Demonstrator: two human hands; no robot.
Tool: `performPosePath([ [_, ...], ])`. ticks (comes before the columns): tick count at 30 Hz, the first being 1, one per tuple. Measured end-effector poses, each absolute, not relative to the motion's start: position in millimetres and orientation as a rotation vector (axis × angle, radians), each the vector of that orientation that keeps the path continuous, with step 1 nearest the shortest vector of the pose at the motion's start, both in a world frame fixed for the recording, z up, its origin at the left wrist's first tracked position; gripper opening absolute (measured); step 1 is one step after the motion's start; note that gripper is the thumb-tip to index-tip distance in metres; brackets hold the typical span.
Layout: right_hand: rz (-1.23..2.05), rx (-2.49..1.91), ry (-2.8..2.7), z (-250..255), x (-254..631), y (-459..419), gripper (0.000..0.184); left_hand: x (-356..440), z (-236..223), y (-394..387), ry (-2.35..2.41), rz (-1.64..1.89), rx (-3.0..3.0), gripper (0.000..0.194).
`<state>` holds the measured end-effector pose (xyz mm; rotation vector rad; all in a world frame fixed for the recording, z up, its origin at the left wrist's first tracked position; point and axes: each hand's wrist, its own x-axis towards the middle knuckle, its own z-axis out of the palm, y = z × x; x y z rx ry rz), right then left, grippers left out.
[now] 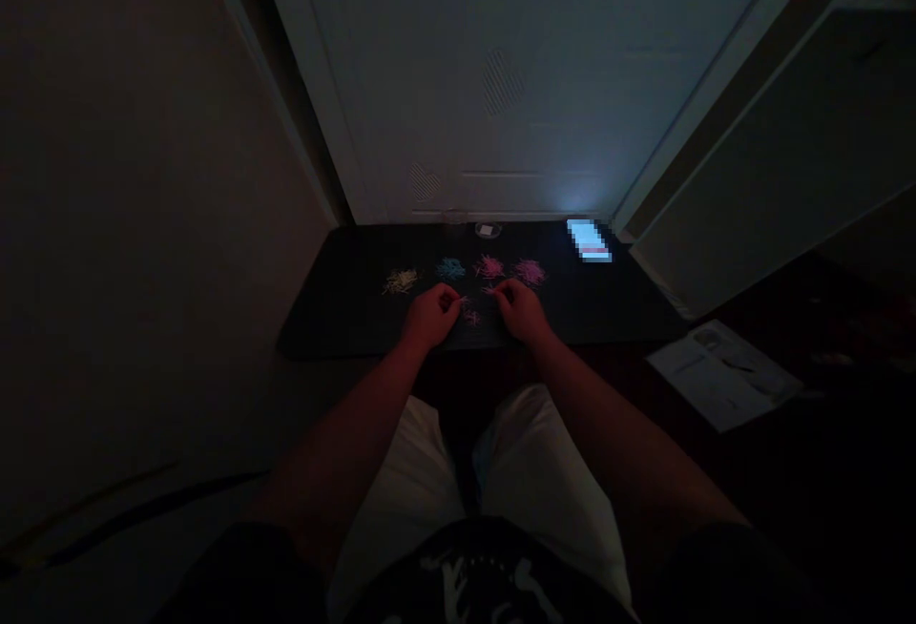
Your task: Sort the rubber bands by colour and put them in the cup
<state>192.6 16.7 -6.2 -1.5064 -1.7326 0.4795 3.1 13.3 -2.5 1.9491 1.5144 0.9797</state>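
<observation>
Low over the front of a dark mat or board [343, 319], my left hand [434, 312] pinches what look like thin pale sticks at the fingertips. Facing it, my right hand [521, 309] is closed in a pinch on thin pinkish sticks. Between the hands lies a small loose pile of mixed sticks [471, 317]. Beyond them spread separate piles: pale yellow sticks [402, 280] at the left, blue sticks [450, 268], red-pink sticks [490, 266], and purple-pink sticks [530, 271] at the right. Dim light hides the exact kind of stick.
A lit phone [589, 239] lies at the board's back right. Along the back edge sit a small round clear container [489, 231] and a faint clear round item [454, 217]. A white door [429, 80] rises behind. A printed sheet [722, 376] lies at the right.
</observation>
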Motion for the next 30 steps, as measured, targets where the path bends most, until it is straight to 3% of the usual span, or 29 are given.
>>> performPosePath([
  [15,0.244,-1.971,-1.788,35.3,186.1,70.6,0.021,3.7,-2.8,12.9,1.553,0.943,1.977,0.01],
  [30,0.203,-1.961,-1.928,55.0,187.1,93.7,0.031,4.2,-3.7,14.6,1.592,0.923,2.002,0.012],
])
